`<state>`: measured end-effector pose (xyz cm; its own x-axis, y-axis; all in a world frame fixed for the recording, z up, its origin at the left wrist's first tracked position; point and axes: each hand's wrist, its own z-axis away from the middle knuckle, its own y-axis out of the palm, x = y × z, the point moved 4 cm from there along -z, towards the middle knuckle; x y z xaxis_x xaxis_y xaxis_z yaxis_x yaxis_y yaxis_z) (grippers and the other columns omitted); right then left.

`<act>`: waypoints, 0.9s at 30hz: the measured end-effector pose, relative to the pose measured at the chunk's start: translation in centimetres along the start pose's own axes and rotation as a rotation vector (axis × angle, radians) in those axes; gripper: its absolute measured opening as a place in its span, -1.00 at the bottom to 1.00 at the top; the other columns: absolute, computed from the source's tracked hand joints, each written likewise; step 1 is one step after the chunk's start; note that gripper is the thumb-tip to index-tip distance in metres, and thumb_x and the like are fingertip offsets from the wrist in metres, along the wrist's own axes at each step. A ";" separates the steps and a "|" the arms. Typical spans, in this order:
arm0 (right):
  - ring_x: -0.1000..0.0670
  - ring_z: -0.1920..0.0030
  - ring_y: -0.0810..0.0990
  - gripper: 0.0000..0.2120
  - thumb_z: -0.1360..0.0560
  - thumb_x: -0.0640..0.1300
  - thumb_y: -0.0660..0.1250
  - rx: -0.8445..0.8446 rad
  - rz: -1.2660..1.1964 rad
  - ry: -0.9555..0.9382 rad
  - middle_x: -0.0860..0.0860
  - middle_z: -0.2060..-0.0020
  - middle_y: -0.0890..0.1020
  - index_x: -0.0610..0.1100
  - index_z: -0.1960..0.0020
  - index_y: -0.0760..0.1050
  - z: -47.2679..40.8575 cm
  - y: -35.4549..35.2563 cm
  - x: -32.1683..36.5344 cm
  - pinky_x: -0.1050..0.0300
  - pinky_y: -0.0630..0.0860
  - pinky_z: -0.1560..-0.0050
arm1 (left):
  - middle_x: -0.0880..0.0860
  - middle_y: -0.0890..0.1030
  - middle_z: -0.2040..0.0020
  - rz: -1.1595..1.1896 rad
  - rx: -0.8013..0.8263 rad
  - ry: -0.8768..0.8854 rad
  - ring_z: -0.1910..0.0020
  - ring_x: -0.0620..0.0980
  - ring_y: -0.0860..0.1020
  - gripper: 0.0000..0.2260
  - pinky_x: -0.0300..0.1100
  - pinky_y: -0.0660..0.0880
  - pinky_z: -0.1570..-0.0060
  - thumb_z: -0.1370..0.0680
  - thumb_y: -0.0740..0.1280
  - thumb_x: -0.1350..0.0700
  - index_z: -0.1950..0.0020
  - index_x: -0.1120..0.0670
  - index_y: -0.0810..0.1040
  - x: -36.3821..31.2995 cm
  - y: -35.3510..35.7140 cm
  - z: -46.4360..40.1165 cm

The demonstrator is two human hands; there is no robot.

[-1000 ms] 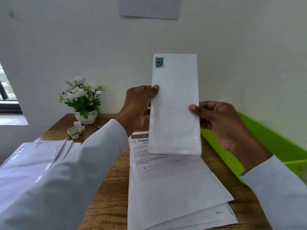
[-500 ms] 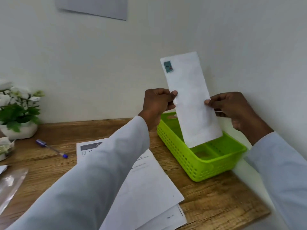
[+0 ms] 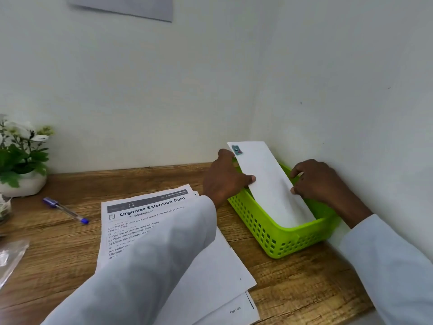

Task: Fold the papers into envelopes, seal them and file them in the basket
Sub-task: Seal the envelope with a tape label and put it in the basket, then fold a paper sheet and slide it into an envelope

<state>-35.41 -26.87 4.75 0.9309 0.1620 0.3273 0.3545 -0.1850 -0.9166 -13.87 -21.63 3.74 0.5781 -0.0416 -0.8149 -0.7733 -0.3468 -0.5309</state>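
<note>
Head view is showing the tabletop (image 3: 61, 249) running wide and bare-grained to the left of both hands, while the right hand (image 3: 321, 181) is working almost against the side wall, with hardly any room beyond its knuckles. Just under the hands, the green basket (image 3: 278, 240) is sitting tucked into the corner, its far and right rims close to the two walls, so the only free way out is back toward the person or leftward.

Under the left sleeve, the loose papers (image 3: 210, 275) are lying fanned, their nearest corner hanging at the tabletop's front edge; a dragging cuff is likely to be what pushes them off.

Between the hands, the envelope (image 3: 269, 184) is standing tilted, its lower end already down inside the basket and its stickered upper corner leaning toward the back wall. The left hand (image 3: 225, 181) is pinching its left edge with thumb in front, and the right hand is pinching the opposite edge with fingertips curled; both are closed lightly on the paper.

As I judge it, letting go now is risking the envelope flopping over the rim or wedging crooked, since it looks longer than the basket is deep. A squeeze too firm could be buckling it.

Left of the left hand, well apart, a blue pen (image 3: 65, 210) is lying clear of any reach.
</note>
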 end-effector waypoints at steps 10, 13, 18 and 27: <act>-0.22 -0.13 0.55 -0.63 -0.41 -0.18 0.44 0.035 0.325 -0.096 -0.17 -0.12 0.56 -0.17 -0.20 0.49 0.2 1.2 1.1 0.02 0.49 -0.07 | -0.11 0.62 0.26 0.030 -0.114 0.170 0.14 -0.07 0.60 -0.83 -0.12 0.50 0.12 -0.41 0.50 -0.03 0.08 -0.05 0.58 0.7 -1.6 -0.1; -0.23 -0.16 0.54 -0.61 -0.39 -0.10 0.49 -0.011 0.305 -0.114 -0.16 -0.13 0.58 -0.14 -0.17 0.51 -0.7 1.1 1.5 0.01 0.49 -0.09 | -0.05 0.67 0.29 0.054 -0.137 0.146 0.31 -0.06 0.61 -0.86 -0.08 0.56 0.12 -0.41 0.50 -0.02 0.12 -0.02 0.61 2.0 -5.5 -0.6; -0.16 -0.22 0.51 -0.50 -0.36 0.07 0.53 0.196 0.273 -0.112 -0.10 -0.21 0.56 -0.07 -0.22 0.51 -1.9 2.5 3.0 0.09 0.39 -0.06 | 0.01 0.69 0.34 0.034 -0.150 0.076 0.40 -0.02 0.63 -0.86 0.02 0.60 0.12 -0.41 0.52 0.00 0.16 0.02 0.63 5.9 -11.8 0.1; -0.03 0.04 0.64 -0.73 -0.40 0.02 0.51 -0.295 -0.145 -0.300 0.02 0.10 0.69 -0.05 -0.05 0.63 4.3 -2.9 10.7 0.12 0.42 0.00 | -0.06 0.66 0.23 -0.436 -0.123 -0.081 0.29 -0.05 0.56 -0.81 -0.15 0.46 0.32 -0.43 0.48 -0.10 0.17 0.01 0.62 13.5 -18.9 4.8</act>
<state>-26.81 -20.43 9.89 0.8183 0.4728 0.3269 0.5302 -0.4011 -0.7470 7.30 -11.16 1.67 0.8165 0.2046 -0.5399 -0.4229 -0.4245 -0.8006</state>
